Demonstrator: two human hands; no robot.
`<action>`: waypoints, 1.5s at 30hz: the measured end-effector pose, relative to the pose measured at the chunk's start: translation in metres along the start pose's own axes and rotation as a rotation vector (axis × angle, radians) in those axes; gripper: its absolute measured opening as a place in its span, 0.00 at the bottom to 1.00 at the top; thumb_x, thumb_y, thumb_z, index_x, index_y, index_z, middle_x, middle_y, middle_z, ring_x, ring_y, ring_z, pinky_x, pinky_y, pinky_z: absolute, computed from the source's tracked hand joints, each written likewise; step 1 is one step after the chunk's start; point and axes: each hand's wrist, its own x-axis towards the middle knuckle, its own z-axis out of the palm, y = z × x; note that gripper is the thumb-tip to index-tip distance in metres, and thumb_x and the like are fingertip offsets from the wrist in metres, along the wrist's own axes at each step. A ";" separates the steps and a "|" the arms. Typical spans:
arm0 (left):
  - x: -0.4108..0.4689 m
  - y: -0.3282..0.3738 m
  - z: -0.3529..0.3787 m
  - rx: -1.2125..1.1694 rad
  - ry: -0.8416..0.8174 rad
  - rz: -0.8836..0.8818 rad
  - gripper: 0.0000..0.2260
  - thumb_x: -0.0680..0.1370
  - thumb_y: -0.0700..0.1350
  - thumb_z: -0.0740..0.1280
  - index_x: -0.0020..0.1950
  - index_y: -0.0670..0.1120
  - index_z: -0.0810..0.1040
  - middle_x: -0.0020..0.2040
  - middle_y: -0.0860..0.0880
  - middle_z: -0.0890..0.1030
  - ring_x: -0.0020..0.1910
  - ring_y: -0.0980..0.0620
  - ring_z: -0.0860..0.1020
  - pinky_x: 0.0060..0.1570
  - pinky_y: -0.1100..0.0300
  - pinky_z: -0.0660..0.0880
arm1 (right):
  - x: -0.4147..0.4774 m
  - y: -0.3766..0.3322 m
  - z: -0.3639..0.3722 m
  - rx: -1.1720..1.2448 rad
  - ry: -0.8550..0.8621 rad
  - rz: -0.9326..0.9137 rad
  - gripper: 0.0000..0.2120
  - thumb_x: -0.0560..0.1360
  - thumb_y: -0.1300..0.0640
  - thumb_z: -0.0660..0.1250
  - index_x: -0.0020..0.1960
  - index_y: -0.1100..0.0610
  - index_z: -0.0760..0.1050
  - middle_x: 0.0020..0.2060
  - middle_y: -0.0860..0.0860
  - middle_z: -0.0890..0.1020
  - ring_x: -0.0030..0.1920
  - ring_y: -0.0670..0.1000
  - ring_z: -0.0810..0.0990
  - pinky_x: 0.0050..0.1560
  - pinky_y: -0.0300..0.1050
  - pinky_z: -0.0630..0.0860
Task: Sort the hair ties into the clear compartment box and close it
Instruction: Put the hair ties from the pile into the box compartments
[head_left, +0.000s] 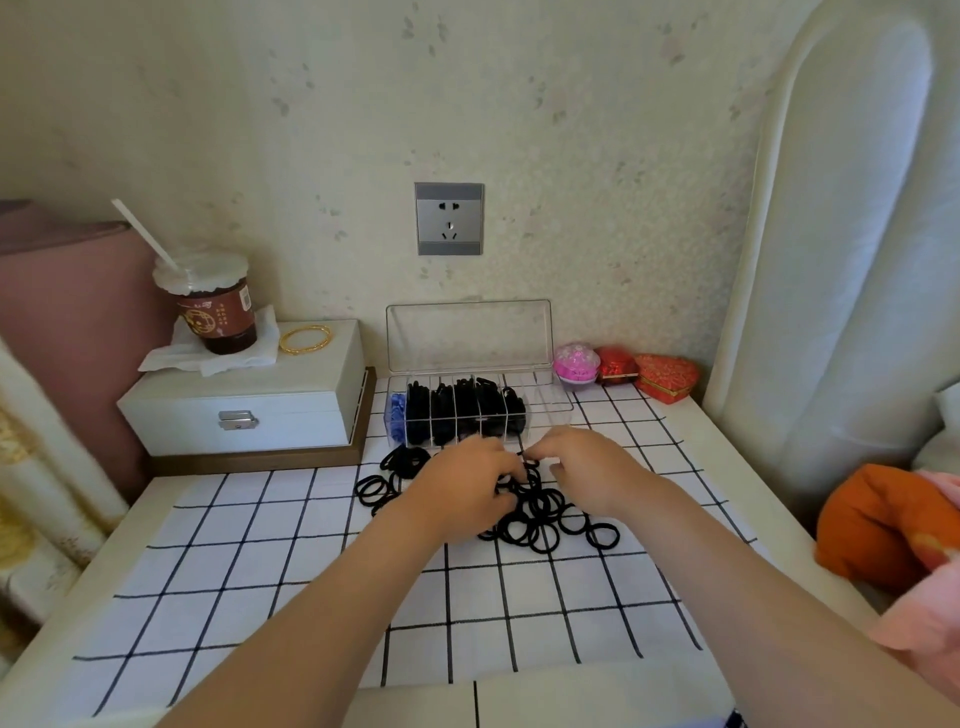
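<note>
You're maybe two thirds through this by the look of it. The clear box (470, 410) sits at the back of the checked cloth (291, 561), lid (467, 335) standing open against the wall, and most compartments are already packed with black ties, plus something blue in the leftmost slot. The rightmost compartment or two look empty, so that's where the rest probably goes.

What's left is the loose pile of hair ties (540, 514) right in front of the box, with a smaller bunch off to the left of it. Both your hands are down in the pile: your left hand (462, 486) has its fingers curled down into the ties, though I can't tell if it's got hold of any, and your right hand (587, 467) seems to be pinching one tie at the fingertips, though it's small and a bit hidden.

Room-wise you're fine. Loads of bare cloth toward you, nothing to knock there. The white jewellery case (244, 400) with the drink cup (215, 306) on top sits just left of the box, and the little pink and red trinket boxes (623, 371) are beside its right end, so watch those when you swing the lid down. Lid still needs closing after the pile's gone
</note>
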 end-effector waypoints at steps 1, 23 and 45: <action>0.000 -0.001 0.002 0.031 -0.012 0.010 0.14 0.78 0.51 0.66 0.64 0.55 0.77 0.56 0.52 0.76 0.58 0.53 0.70 0.55 0.54 0.72 | 0.003 0.000 0.002 -0.037 -0.013 -0.012 0.21 0.79 0.63 0.60 0.66 0.46 0.77 0.58 0.50 0.78 0.58 0.54 0.77 0.58 0.52 0.75; 0.008 0.001 0.004 0.096 0.115 0.008 0.09 0.83 0.49 0.59 0.58 0.48 0.76 0.52 0.52 0.75 0.51 0.52 0.70 0.49 0.59 0.67 | -0.027 0.008 -0.036 0.450 -0.172 0.229 0.09 0.79 0.62 0.64 0.47 0.55 0.83 0.34 0.52 0.80 0.30 0.47 0.79 0.29 0.40 0.76; -0.008 0.013 -0.026 -0.311 -0.197 -0.186 0.09 0.81 0.48 0.64 0.55 0.50 0.82 0.47 0.50 0.83 0.43 0.55 0.78 0.47 0.61 0.75 | -0.029 -0.001 -0.037 0.203 -0.299 0.221 0.11 0.74 0.61 0.68 0.54 0.51 0.78 0.41 0.55 0.85 0.33 0.50 0.81 0.33 0.42 0.77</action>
